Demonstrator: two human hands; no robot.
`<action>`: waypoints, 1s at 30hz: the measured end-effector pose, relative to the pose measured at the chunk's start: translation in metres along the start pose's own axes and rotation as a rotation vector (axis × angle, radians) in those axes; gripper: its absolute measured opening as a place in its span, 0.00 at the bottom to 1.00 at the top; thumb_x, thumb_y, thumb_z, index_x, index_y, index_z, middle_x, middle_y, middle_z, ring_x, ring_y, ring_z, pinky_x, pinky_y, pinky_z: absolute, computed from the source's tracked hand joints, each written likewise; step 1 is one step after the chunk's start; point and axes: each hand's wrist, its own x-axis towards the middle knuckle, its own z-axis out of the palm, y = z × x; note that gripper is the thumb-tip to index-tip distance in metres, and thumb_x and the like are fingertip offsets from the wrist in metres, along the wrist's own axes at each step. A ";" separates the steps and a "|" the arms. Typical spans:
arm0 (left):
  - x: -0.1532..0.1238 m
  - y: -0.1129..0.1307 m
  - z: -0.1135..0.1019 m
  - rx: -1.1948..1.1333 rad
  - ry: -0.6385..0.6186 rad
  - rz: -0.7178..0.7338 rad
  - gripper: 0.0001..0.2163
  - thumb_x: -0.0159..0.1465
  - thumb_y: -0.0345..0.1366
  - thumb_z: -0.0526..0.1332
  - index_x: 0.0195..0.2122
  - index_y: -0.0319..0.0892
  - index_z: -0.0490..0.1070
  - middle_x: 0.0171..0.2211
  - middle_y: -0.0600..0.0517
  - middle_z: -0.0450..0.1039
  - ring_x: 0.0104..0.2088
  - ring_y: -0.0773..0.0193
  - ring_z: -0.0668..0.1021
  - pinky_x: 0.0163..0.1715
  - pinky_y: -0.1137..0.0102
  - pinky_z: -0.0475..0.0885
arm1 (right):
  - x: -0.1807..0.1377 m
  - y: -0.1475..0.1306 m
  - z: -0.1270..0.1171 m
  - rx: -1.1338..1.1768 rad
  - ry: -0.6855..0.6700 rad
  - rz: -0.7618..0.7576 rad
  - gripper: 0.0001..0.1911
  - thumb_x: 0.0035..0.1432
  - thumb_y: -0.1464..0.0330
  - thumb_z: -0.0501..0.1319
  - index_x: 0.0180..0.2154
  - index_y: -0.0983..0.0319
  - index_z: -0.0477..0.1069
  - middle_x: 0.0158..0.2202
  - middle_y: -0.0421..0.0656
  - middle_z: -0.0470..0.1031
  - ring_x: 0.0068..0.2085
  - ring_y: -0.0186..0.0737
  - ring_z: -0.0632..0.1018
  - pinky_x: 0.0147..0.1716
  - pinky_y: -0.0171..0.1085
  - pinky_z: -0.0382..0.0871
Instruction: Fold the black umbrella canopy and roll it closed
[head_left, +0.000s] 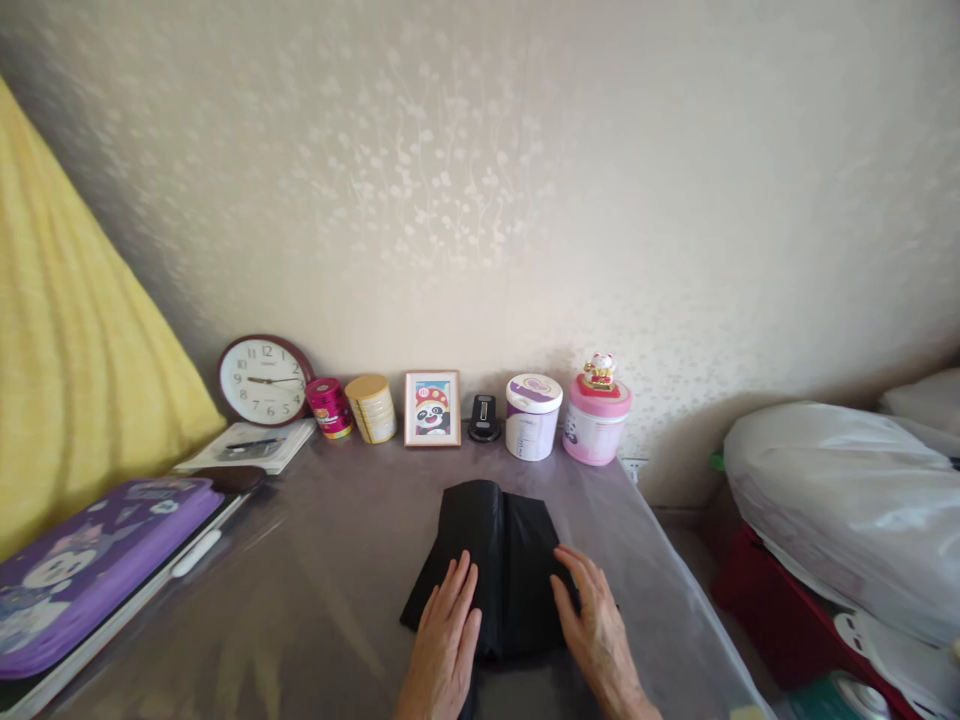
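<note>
A black folded garment (501, 560) lies on the grey table (337, 560) in front of me. My left hand (444, 640) rests flat on its near left part, fingers stretched forward and slightly apart. My right hand (592, 625) lies flat on the garment's near right edge, fingers extended toward the middle. Neither hand grips anything; both press down on the cloth.
Along the wall stand a round clock (264, 380), a pink can (329, 408), a tan can (372, 408), a framed panda picture (433, 408), a small black device (484, 417), a white tub (532, 416) and a pink tub (597, 418). A purple case (90, 565) lies left; bags (840, 510) sit right.
</note>
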 end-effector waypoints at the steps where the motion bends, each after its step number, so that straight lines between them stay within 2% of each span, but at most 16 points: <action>1: -0.001 0.000 0.000 0.011 0.001 0.001 0.23 0.67 0.33 0.45 0.63 0.53 0.43 0.64 0.50 0.50 0.62 0.58 0.58 0.56 0.54 0.62 | 0.001 0.009 -0.001 -0.010 0.030 0.046 0.16 0.57 0.62 0.54 0.46 0.61 0.69 0.46 0.51 0.73 0.48 0.50 0.73 0.49 0.52 0.66; 4: -0.002 0.001 0.000 0.019 0.010 0.000 0.24 0.67 0.33 0.45 0.64 0.54 0.42 0.64 0.51 0.49 0.62 0.59 0.57 0.56 0.56 0.62 | -0.002 0.024 0.000 0.065 0.022 0.233 0.20 0.53 0.58 0.56 0.44 0.62 0.70 0.43 0.51 0.75 0.44 0.49 0.76 0.45 0.49 0.70; 7: -0.002 0.002 -0.001 0.012 0.017 -0.003 0.24 0.67 0.33 0.45 0.64 0.54 0.42 0.64 0.51 0.49 0.62 0.59 0.57 0.57 0.55 0.61 | -0.005 0.026 0.002 0.191 -0.005 0.390 0.22 0.51 0.57 0.58 0.44 0.62 0.70 0.42 0.49 0.76 0.42 0.48 0.77 0.42 0.44 0.72; 12: -0.002 0.003 -0.001 0.001 0.013 -0.001 0.24 0.67 0.33 0.45 0.64 0.55 0.41 0.64 0.52 0.49 0.62 0.59 0.57 0.57 0.56 0.61 | -0.002 0.011 0.001 0.386 0.045 0.506 0.27 0.48 0.55 0.61 0.48 0.64 0.69 0.39 0.48 0.77 0.41 0.47 0.77 0.40 0.41 0.72; 15: -0.002 0.002 -0.001 0.006 0.002 -0.006 0.24 0.68 0.33 0.44 0.64 0.54 0.40 0.65 0.52 0.48 0.63 0.60 0.56 0.57 0.56 0.60 | 0.000 -0.002 -0.002 0.504 0.035 0.559 0.29 0.46 0.55 0.63 0.48 0.64 0.69 0.42 0.47 0.76 0.45 0.48 0.76 0.43 0.40 0.71; 19: -0.003 0.001 0.001 0.021 0.001 -0.006 0.24 0.68 0.33 0.44 0.64 0.54 0.39 0.65 0.51 0.47 0.63 0.60 0.55 0.58 0.55 0.59 | -0.007 -0.018 -0.003 0.519 -0.045 0.603 0.28 0.47 0.55 0.63 0.49 0.61 0.69 0.47 0.46 0.75 0.49 0.49 0.74 0.46 0.41 0.70; 25: -0.003 0.001 0.001 0.017 0.024 -0.001 0.25 0.67 0.32 0.45 0.64 0.55 0.40 0.64 0.52 0.48 0.62 0.59 0.56 0.57 0.55 0.61 | -0.016 -0.024 0.004 0.542 -0.097 0.646 0.28 0.49 0.55 0.62 0.49 0.63 0.67 0.42 0.46 0.77 0.40 0.49 0.78 0.34 0.39 0.75; 30: -0.002 0.001 0.002 0.029 0.047 0.013 0.25 0.67 0.32 0.45 0.64 0.55 0.40 0.64 0.51 0.50 0.62 0.59 0.57 0.57 0.55 0.61 | -0.008 -0.033 0.008 0.623 -0.064 0.547 0.25 0.48 0.57 0.63 0.46 0.63 0.69 0.42 0.46 0.78 0.43 0.48 0.77 0.43 0.40 0.72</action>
